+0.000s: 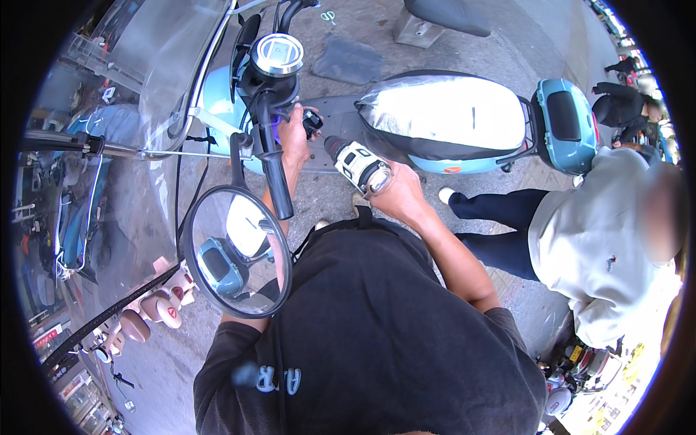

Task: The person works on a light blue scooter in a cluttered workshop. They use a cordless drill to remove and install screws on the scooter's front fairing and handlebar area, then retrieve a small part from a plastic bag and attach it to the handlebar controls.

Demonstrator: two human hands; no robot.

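A light-blue electric scooter [212, 98] stands before me, its round display [278, 54] on top of the handlebar column. My left hand [292, 135] is beside the column, behind the black handlebar grip [275, 185]. Its fingers are closed around a small black part [312, 124] whose exact kind I cannot make out. In my right hand [397, 194] is a white-and-black cordless drill [358, 165], gripped and angled with its dark chuck toward the left hand. The drill's tip is apart from the black part. Some left fingers are hidden.
A round mirror [235, 250] sticks out near my left arm. Clear windshield sheeting [156, 80] spans the left. The scooter's silver-covered seat [449, 112] and blue rear box [568, 125] extend right. A person in a white top [591, 239] stands close at my right.
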